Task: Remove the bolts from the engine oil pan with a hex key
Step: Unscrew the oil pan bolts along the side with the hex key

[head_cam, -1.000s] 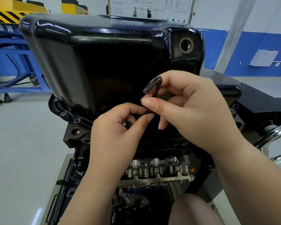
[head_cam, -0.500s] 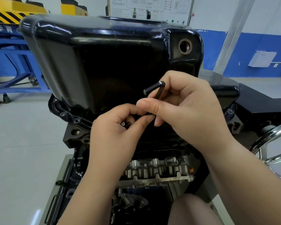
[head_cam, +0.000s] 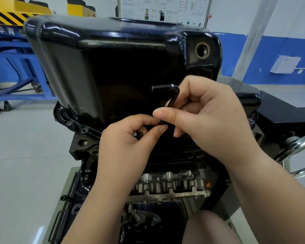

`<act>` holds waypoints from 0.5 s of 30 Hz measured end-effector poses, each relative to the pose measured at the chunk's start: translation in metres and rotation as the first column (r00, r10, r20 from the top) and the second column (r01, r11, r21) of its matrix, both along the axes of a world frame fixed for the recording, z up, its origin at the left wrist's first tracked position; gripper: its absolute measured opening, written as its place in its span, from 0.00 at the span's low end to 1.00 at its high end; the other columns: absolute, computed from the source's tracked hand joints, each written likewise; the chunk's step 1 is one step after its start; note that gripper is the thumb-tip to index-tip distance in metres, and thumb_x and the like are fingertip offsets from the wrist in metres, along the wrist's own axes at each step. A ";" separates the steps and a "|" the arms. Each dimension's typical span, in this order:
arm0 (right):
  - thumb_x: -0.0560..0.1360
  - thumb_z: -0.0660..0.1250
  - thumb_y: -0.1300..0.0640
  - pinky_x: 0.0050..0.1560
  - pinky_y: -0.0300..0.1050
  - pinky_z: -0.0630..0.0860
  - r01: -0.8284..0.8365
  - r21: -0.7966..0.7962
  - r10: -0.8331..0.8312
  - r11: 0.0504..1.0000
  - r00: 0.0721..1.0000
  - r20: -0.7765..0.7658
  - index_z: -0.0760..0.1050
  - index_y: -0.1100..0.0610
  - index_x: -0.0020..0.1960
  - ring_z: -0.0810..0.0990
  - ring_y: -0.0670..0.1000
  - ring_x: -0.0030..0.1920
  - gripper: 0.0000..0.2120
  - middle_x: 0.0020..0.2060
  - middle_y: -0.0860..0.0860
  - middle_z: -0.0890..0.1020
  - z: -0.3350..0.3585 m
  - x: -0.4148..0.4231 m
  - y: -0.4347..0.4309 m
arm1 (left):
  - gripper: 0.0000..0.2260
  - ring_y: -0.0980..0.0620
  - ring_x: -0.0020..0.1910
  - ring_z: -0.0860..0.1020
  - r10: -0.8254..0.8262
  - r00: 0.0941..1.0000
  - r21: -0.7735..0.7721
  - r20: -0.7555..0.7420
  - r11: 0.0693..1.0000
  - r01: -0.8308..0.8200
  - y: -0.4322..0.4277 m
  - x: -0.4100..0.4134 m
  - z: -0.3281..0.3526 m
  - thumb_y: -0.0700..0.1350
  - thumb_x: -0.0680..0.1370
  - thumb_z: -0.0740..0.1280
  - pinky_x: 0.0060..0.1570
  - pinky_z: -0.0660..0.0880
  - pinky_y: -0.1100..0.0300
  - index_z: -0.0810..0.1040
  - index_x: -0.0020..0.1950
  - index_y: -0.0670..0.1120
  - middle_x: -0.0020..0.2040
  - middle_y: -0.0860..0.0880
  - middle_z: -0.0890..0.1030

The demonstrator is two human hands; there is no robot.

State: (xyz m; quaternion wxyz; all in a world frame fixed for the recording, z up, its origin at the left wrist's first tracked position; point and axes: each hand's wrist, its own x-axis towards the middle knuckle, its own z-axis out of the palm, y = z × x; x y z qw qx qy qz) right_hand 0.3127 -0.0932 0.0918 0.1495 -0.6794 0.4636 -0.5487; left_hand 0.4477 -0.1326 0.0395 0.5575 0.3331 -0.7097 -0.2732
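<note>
At the oil pan's near flange, the black hex key [head_cam: 171, 95] stands w/ its short arm pointing left, its long arm pinched by the R hand [head_cam: 209, 120]. The L hand [head_cam: 127, 152], touching it, curls round a small bolt [head_cam: 135, 134]. The glossy oil pan [head_cam: 113, 67] rises behind, w/ its drain hole [head_cam: 202, 50] upper right.

The hex key [head_cam: 167, 90] has turned in the right hand [head_cam: 209, 117]. Its short arm, a second ago tilted down-left, now lies level across the oil pan [head_cam: 95, 67] front wall, pointing left.
</note>
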 end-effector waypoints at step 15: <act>0.70 0.73 0.62 0.23 0.33 0.70 -0.014 -0.034 0.015 0.999 1.000 0.020 0.78 0.55 0.39 0.75 0.44 0.21 0.06 0.37 0.49 0.84 -0.002 0.003 0.001 | 0.05 0.63 0.25 0.71 0.007 1.000 0.012 0.000 1.000 -0.007 -0.002 0.000 -0.001 0.47 0.71 0.73 0.26 0.63 0.75 0.81 0.40 0.58 0.27 0.60 0.74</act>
